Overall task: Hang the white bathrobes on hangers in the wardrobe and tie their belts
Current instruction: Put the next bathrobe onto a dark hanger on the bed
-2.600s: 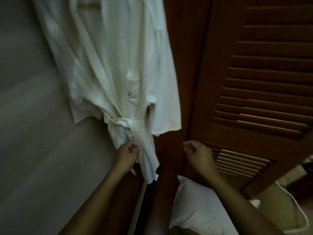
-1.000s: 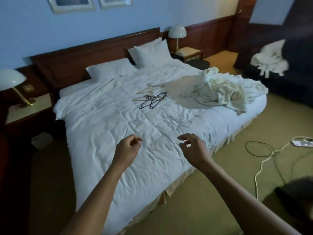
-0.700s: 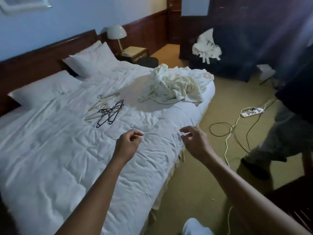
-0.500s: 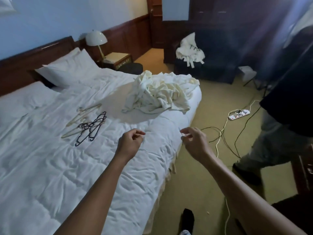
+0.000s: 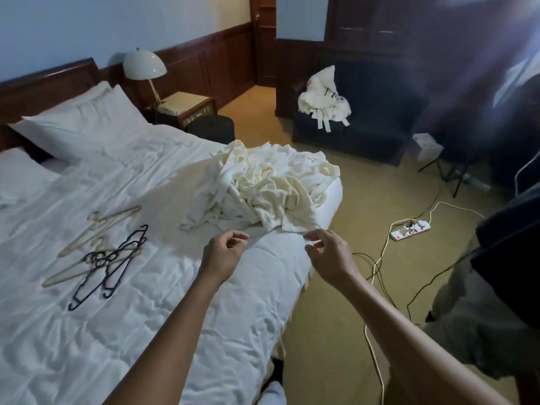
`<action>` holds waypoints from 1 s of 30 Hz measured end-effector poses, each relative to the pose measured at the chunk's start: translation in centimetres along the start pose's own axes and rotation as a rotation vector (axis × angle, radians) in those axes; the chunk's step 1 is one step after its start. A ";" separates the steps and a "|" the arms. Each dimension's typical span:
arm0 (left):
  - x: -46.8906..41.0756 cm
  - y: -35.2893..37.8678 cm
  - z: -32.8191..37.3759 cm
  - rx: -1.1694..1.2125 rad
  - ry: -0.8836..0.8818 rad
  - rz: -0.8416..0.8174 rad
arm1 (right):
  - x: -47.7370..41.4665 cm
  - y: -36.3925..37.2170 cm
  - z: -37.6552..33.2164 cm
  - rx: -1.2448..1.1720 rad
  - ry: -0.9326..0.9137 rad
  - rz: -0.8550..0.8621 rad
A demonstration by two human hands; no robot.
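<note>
Change noted: the view has been turned from the wardrobe, where one bathrobe was seen hung and belted, to the bed [image 5: 140,323]. Both hands have been brought forward to the near edge of the heap.

Progress: one bathrobe is counted as done, on that earlier evidence. Left to do: a heap of bathrobes [image 5: 263,185], number not countable, and a further white bundle [image 5: 323,97], seemingly more bathrobes, on the dark armchair [image 5: 377,124]. The task is judged well short of its end, and the step in hand is judged to be the taking of the next bathrobe.

Heap of bathrobes: cream-white, crumpled, sleeves and belts tangled together. It is laid at the far corner of the bed, with one hem spilled toward the bed's edge. The cloth is soft and limp, and no single garment can be told apart.

Hangers [image 5: 108,252]: a loose cluster, some pale, some dark. They are laid flat on the bed, left of the heap and apart from it.

Left hand [image 5: 223,254]: held above the bedcover just short of the heap. The fingers [image 5: 238,236] are loosely curled and nothing is held.

Right hand [image 5: 328,257]: held just beside the spilled hem. The fingers [image 5: 314,235] are loosely curled and slightly spread. Whether the hem is touched cannot be told.
</note>
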State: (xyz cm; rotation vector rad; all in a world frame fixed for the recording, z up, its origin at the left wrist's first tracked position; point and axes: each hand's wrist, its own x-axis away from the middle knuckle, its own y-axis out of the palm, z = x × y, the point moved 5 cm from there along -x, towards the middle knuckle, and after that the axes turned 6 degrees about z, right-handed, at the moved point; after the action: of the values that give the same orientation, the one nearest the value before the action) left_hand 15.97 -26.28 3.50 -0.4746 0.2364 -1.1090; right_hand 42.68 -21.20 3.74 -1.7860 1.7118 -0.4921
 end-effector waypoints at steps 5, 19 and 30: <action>-9.7 2.3 0.1 0.036 -0.029 -0.037 | -9.2 2.3 0.4 0.025 0.006 -0.004; -27.8 5.4 0.5 0.019 -0.142 -0.064 | -29.8 10.7 2.6 0.084 0.049 -0.160; -33.6 9.0 -4.4 0.035 -0.446 0.119 | -45.4 22.1 8.0 0.390 -0.047 -0.535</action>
State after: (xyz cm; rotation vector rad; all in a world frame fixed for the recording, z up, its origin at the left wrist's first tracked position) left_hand 6.80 6.11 -6.35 -0.6543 -0.1437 -0.8644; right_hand 26.70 25.34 -10.12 -1.9204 0.9972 -0.9277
